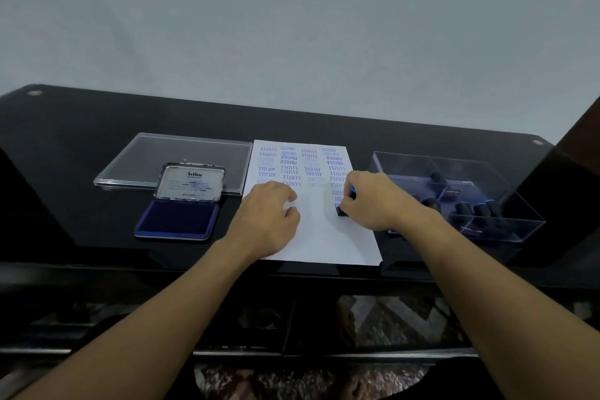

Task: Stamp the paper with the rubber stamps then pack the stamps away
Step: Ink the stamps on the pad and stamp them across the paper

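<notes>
A white sheet of paper (319, 234) lies on the black table, its far half covered with several blue stamped words. My right hand (373, 201) grips a dark rubber stamp (341, 212) and holds it down on the sheet's right side. My left hand (269, 217) rests on the paper's left part, fingers bent, holding the sheet flat. An open ink pad (177, 221) with a blue cushion and raised metal lid sits to the left. A clear compartment box (506, 230) at the right holds several dark stamps (480, 208).
A clear plastic lid (130, 166) lies flat behind the ink pad at the left. The black glossy table (81, 204) ends at a front edge just below the paper. A pale wall rises behind.
</notes>
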### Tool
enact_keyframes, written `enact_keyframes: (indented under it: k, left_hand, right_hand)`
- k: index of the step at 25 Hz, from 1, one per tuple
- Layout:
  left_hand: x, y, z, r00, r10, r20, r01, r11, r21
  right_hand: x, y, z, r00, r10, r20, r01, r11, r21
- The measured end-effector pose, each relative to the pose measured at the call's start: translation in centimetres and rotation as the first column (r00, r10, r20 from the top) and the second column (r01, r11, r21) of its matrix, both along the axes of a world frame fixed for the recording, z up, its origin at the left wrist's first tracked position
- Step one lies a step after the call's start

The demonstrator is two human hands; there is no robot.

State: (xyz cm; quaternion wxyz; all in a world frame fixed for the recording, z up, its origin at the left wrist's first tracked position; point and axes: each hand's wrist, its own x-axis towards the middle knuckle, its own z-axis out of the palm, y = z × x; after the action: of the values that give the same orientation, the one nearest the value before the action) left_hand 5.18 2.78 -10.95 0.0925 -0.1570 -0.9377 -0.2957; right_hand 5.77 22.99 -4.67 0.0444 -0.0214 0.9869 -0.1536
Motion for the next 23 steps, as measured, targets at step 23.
enact_keyframes:
  k: [23]
  left_hand:
    - [0.4,-0.6,1.4,0.998,-0.012,0.060,0.010,0.999,0.037]
  right_hand:
    - [-0.1,-0.9,0.5,0.994,-0.008,0.110,0.004,0.999,0.035]
